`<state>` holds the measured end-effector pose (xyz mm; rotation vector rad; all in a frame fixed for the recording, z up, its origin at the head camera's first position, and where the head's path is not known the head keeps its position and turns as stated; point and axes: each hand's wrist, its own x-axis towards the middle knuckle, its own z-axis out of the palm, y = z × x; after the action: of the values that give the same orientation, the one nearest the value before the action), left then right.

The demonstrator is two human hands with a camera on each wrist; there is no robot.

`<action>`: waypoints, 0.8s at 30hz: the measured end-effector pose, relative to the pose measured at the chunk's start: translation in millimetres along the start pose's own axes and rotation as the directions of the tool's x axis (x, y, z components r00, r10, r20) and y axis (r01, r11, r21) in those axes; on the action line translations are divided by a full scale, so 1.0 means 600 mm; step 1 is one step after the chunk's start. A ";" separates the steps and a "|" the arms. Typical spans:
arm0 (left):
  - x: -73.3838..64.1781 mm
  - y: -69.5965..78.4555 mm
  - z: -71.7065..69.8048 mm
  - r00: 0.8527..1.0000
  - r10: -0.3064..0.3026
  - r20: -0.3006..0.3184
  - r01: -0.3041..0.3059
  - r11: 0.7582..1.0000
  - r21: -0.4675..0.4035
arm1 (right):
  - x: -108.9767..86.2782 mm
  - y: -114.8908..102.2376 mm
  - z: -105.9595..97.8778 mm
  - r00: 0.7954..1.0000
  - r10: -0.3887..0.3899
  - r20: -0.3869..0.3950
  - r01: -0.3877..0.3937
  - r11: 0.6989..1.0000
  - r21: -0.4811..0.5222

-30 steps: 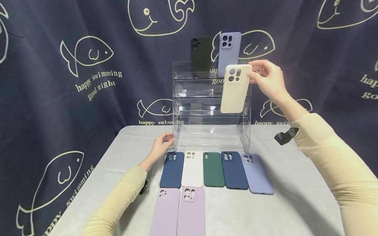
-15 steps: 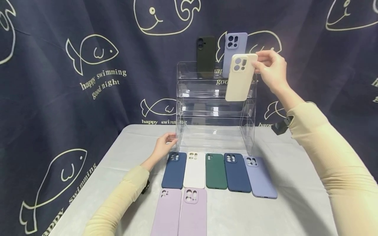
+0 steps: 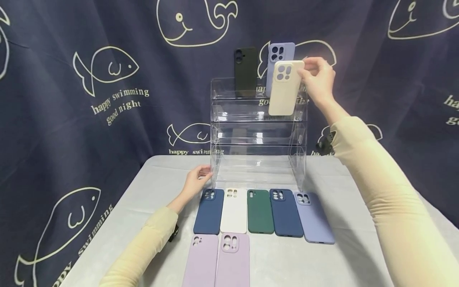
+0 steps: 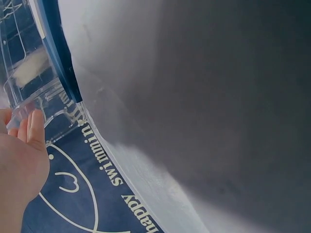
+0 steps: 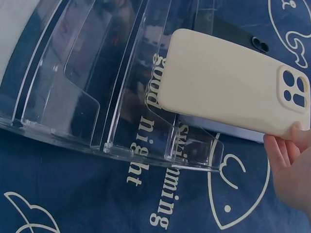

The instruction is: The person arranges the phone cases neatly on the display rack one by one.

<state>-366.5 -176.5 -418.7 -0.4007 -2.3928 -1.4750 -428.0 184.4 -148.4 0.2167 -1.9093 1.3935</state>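
My right hand (image 3: 320,79) pinches a cream phone case (image 3: 286,93) by its upper right edge, thumb on the back face. In the head view the case hangs upright before the upper tiers of a clear stepped display rack (image 3: 258,141), overlapping a periwinkle phone case (image 3: 281,52). A black phone case (image 3: 245,69) stands on the top tier to its left. The right wrist view has the cream case (image 5: 223,80) lying across the rack's upper tiers (image 5: 138,92). My left hand (image 3: 195,180) grips the rack's lower left side, thumb and fingers at the panel edge (image 4: 31,126).
On the white-covered table (image 3: 143,211), a row holds navy (image 3: 208,213), white (image 3: 234,213), green (image 3: 260,213), another navy (image 3: 287,215) and periwinkle cases (image 3: 315,221). Two lilac cases (image 3: 201,261) lie in front. A fish-print curtain (image 3: 107,99) hangs behind the rack.
My right hand has raised the cream case from the rack's middle tiers to its upper tiers, so it now covers part of the standing periwinkle case. The left hand has stayed at the rack's side.
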 end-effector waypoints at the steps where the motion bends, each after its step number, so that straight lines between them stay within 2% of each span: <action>1: -0.002 0.000 -0.001 1.000 0.002 -0.002 -0.002 1.000 0.003 | 0.001 0.001 0.004 1.000 0.002 -0.004 -0.002 1.000 -0.005; 8: -0.009 0.002 -0.004 1.000 -0.012 -0.001 0.012 1.000 -0.003 | 0.010 0.009 0.033 0.999 -0.009 -0.049 0.005 0.997 -0.083; 13: -0.008 0.003 -0.006 1.000 -0.020 -0.001 0.020 1.000 -0.003 | 0.017 0.017 0.046 0.999 0.016 -0.029 -0.019 0.993 -0.120; 21: -0.003 0.001 -0.001 1.000 -0.013 -0.007 0.013 1.000 0.005 | 0.021 0.039 0.048 0.988 0.147 0.044 -0.147 0.989 -0.019; 24: -0.001 0.000 0.000 1.000 -0.018 -0.003 0.018 1.000 0.007 | 0.021 0.051 0.048 0.986 0.158 0.056 -0.157 0.987 -0.033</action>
<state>-366.2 -176.9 -418.9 -0.3759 -2.4051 -1.4736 -466.5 174.7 -166.6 0.0943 -2.0301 1.4760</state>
